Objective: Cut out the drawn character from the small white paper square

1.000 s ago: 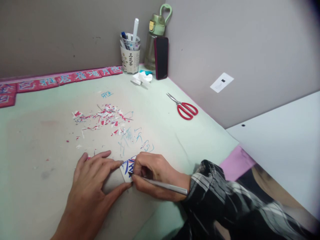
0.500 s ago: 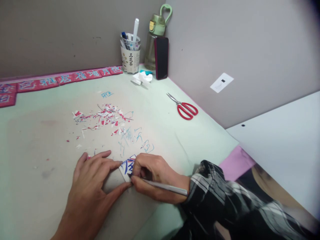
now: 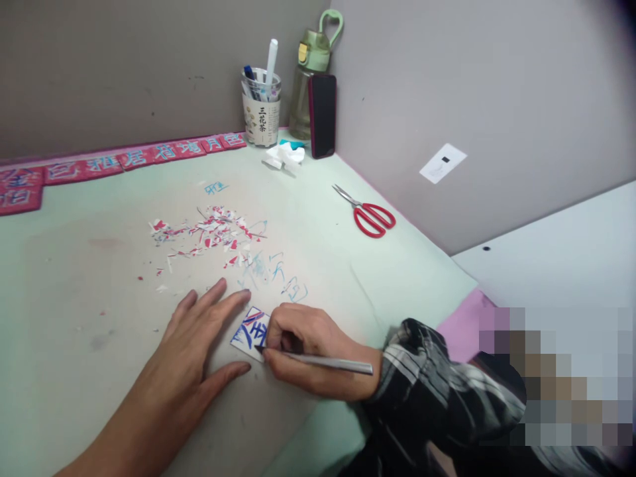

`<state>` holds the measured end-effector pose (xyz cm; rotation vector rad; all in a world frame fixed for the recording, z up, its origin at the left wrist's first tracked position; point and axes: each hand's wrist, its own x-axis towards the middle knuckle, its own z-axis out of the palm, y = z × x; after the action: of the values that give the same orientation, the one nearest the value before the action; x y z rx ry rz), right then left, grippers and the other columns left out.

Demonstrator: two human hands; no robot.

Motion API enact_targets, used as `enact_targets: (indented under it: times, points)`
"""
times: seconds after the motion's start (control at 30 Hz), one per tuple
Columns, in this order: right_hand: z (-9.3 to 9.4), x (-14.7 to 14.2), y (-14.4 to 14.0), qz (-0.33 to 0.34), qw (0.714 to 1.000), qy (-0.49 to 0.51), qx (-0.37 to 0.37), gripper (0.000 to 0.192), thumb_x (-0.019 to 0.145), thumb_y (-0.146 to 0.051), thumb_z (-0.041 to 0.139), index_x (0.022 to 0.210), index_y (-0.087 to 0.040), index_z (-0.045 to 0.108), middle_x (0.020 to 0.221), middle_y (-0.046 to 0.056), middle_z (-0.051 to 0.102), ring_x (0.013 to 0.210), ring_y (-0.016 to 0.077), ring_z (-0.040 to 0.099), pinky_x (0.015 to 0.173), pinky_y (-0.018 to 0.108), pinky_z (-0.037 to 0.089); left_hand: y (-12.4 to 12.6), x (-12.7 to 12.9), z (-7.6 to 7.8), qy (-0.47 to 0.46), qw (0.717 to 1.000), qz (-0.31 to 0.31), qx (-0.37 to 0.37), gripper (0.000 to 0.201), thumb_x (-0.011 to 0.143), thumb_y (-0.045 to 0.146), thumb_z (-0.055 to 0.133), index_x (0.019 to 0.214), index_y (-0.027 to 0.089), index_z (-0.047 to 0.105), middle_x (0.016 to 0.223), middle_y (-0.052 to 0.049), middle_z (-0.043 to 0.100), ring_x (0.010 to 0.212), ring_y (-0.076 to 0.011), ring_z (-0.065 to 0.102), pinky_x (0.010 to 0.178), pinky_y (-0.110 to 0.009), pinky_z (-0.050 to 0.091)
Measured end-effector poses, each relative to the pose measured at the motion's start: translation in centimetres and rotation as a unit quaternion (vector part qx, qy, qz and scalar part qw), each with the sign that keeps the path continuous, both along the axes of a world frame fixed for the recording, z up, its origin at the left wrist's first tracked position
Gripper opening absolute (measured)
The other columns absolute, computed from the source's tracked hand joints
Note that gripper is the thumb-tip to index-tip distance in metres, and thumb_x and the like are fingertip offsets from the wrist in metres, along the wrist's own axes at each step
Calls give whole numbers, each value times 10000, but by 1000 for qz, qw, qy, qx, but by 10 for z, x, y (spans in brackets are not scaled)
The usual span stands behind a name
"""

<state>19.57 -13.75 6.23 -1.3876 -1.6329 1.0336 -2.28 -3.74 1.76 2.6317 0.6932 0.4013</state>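
From the head camera I see the right hand [image 3: 308, 351] closed around a thin metal craft knife [image 3: 322, 362], its dark tip resting on a small white paper card [image 3: 248, 331] with blue and red strokes on it. The card lies flat on the pale green table mat [image 3: 89, 278], near the front edge, between the two hands. The left hand [image 3: 199, 344] lies open and flat on the mat, fingers spread; its fingertips reach the card's left edge, and it grips nothing.

Further back I see a scatter of red and white paper scraps [image 3: 203, 235]. At the far corner stands a paper cup [image 3: 262, 116] with printed characters, holding several pens, one white marker standing tallest. Just beside it is a green-lidded water bottle [image 3: 308, 79]; I cannot tell what it holds. A dark phone [image 3: 322, 116] leans against the bottle. Crumpled white paper [image 3: 284, 157] lies in front of them, and red-handled scissors [image 3: 368, 213] lie shut near the right wall. A row of pink lettered strips [image 3: 124, 159] runs along the back wall.
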Motion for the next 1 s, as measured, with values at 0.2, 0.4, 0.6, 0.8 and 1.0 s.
enact_targets:
  times: [0.2,0.4,0.6,0.8,1.0]
  points:
    - [-1,0,0,7,1000,-13,16,173,840,-125,594,756,-213,472,729,-41,489,650,111,455,635,231,370,5,6,1,-10,999,-19,-24,545,994,527,477,1500,370,348,1548,-30,528,1478,-311,423,1205,-626,332]
    - [-3,-1,0,13,999,-27,37,183,839,-137,586,747,-222,453,707,-46,485,642,116,450,648,240,376,3,3,-3,-18,999,-6,-25,506,982,534,507,1452,362,434,1489,-30,585,1489,-304,406,1254,-633,201]
    - [-4,-1,-1,17,998,-37,43,172,835,-142,588,758,-224,458,711,-42,505,650,121,457,672,247,387,2,2,-3,-16,1000,5,-21,502,976,554,510,1433,354,452,1446,-39,615,1462,-309,444,1251,-632,195]
    - [-5,-2,-1,13,998,-39,50,171,831,-143,583,754,-222,452,702,-41,507,648,122,457,670,245,384,2,1,-4,-13,1000,10,-14,512,974,584,501,1429,356,440,1428,-43,619,1458,-303,440,1245,-629,190]
    - [-2,-5,-3,-10,999,-43,32,167,840,-140,578,763,-224,457,717,-40,504,648,120,452,649,237,380,-4,5,-2,-50,996,60,42,462,955,601,517,1268,261,515,1255,-95,681,1358,-338,531,1221,-646,236]
